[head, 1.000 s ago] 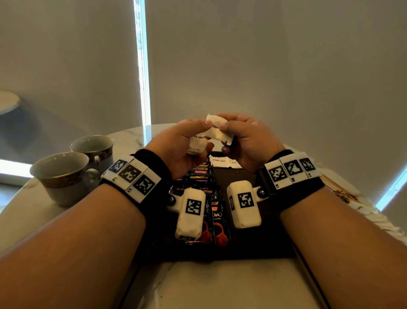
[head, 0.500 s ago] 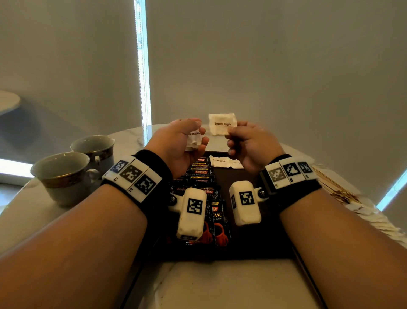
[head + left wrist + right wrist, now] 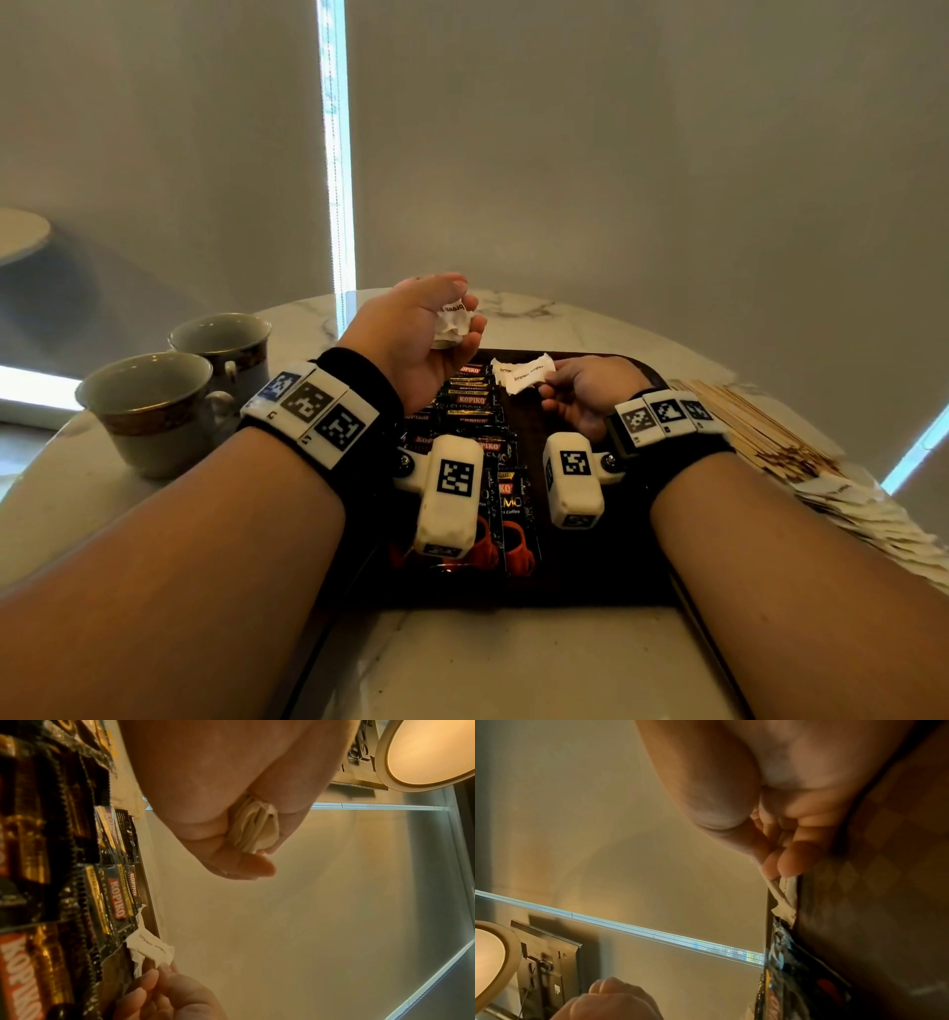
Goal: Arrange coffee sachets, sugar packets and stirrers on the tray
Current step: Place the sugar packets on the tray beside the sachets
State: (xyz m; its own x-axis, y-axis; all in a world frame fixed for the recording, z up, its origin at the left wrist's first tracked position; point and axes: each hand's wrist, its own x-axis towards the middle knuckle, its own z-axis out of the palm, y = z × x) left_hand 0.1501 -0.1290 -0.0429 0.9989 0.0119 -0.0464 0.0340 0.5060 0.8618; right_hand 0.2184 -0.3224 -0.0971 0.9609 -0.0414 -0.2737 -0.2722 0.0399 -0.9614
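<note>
A dark tray (image 3: 616, 565) lies on the marble table, with black Kopiko coffee sachets (image 3: 470, 398) in a column down its left half. My left hand (image 3: 441, 329) is raised above the tray's far left and grips a bunch of white brown-sugar packets (image 3: 452, 324), which also show between its fingers (image 3: 254, 829). My right hand (image 3: 560, 385) pinches one white sugar packet (image 3: 529, 377) low over the tray's far end. That packet overlaps another sugar packet (image 3: 500, 366) lying there. In the left wrist view the pinched packet (image 3: 151, 947) sits beside the sachets (image 3: 118, 902).
Two grey cups (image 3: 154, 406) stand at the left of the table. Wooden stirrers (image 3: 744, 421) and a heap of white sugar packets (image 3: 873, 519) lie to the right of the tray. The tray's right half is bare dark surface.
My hands have parted. The right hand has drawn one sugar packet from the bunch and lowered it to the tray's far end. The left hand has stayed raised with the rest.
</note>
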